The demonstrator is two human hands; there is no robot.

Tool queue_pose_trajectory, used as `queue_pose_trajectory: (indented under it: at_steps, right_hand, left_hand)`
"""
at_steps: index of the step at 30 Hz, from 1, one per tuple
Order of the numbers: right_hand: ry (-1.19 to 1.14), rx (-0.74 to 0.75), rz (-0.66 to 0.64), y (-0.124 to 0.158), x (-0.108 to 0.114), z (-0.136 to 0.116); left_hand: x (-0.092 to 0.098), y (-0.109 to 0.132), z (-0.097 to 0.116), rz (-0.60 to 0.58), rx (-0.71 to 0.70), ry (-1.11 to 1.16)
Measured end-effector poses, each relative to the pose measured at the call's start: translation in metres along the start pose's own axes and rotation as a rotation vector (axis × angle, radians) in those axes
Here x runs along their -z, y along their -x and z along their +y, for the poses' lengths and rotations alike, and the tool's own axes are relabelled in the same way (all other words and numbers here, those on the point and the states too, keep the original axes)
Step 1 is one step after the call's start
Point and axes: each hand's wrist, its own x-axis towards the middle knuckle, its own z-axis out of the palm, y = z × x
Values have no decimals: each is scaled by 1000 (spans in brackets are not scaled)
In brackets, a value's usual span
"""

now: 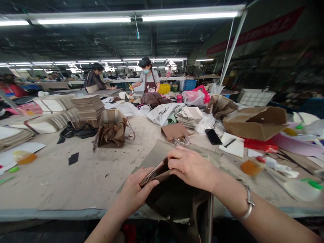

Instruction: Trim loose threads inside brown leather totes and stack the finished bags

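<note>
At the near edge of the tabletop, both hands grip a dark brown leather piece, which hangs partly over that edge toward the person. The left hand is curled under its folded upper rim with the thumb on top. The right hand, with a bracelet on its wrist, clamps down on the same rim from above.

A grey sheet lies just beyond the hands. To the left is a wide bare stretch of tabletop, broken only by a small black scrap. The right side is tighter: an orange glue bottle lies near the right forearm.

Further on, a brown handbag stands upright, well apart from a small tan bag and a black phone. An open cardboard box sits on the right, and stacks of boards line the far left. At the far edge, a person in an apron works.
</note>
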Motion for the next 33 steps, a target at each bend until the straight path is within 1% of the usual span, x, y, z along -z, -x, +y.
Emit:
queue_pose_trajectory:
  at_steps: [2, 5, 9, 14, 20, 23, 26, 30, 32, 33]
  right_hand:
    - [10, 3, -31, 3, 3, 1]
    - [40, -56, -55, 8, 6, 7]
    - [79, -158, 2, 9, 4, 14]
    - [167, -278, 48, 3, -1, 9]
    - [188, -334, 44, 0, -3, 8]
    - [206, -377, 65, 0, -3, 9]
    - [200, -361, 85, -1, -3, 8]
    - [182, -303, 56, -1, -3, 9]
    - [185, -307, 53, -1, -3, 9]
    - [186, -310, 56, -1, -3, 10]
  left_hand:
    - [0, 0, -1, 15, -10, -28]
    - [-2, 2, -4, 63, -8, -73]
    - [-5, 3, -6, 103, -33, -106]
    - [-7, 3, -7, 116, -51, -149]
    - [-8, 4, -5, 115, -72, -165]
    - [-7, 4, -3, 123, -86, -152]
    - [-8, 2, -2, 112, -68, -144]
    - [-11, 1, -2, 96, -22, -131]
    - [-7, 2, 0, 54, 13, -121]
    - [-1, 2, 2, 2, 28, -115]
